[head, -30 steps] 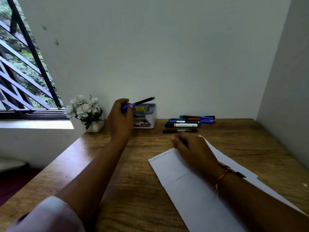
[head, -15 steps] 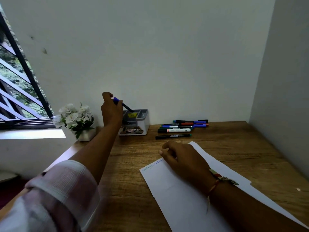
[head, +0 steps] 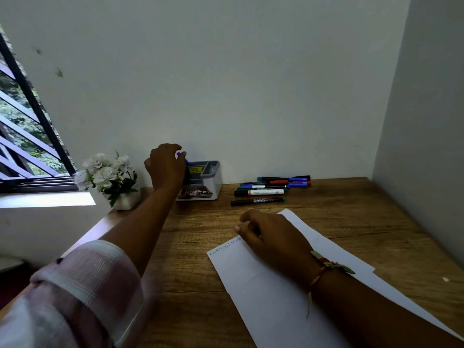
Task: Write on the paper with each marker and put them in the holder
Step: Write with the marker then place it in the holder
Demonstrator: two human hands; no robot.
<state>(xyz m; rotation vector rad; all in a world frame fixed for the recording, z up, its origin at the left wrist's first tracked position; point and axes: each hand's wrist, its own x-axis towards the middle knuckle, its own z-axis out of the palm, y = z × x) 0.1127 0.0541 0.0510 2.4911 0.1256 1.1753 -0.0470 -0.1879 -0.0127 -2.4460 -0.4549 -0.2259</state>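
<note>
My left hand (head: 164, 168) pinches a blue-capped marker (head: 182, 158) at its top, upright over the left compartment of the grey and white holder (head: 209, 182) by the back wall; most of the marker is hidden behind my fingers. My right hand (head: 270, 233) rests with loosely curled fingers on the white paper (head: 253, 285), beside a line of blue writing at its top edge. Several markers (head: 271, 188) lie in a row on the wooden table (head: 190, 247) right of the holder, the nearest a thin black one (head: 257, 201).
A small white pot of white flowers (head: 110, 177) stands at the table's back left corner, close to my left arm. A barred window (head: 22, 136) is at the left. Walls close off the table at the back and on the right.
My left hand has carried the marker from a near-level pose to upright and lowered it into the holder's left compartment. My right hand has stayed on the paper. The camera view shifted slightly.
</note>
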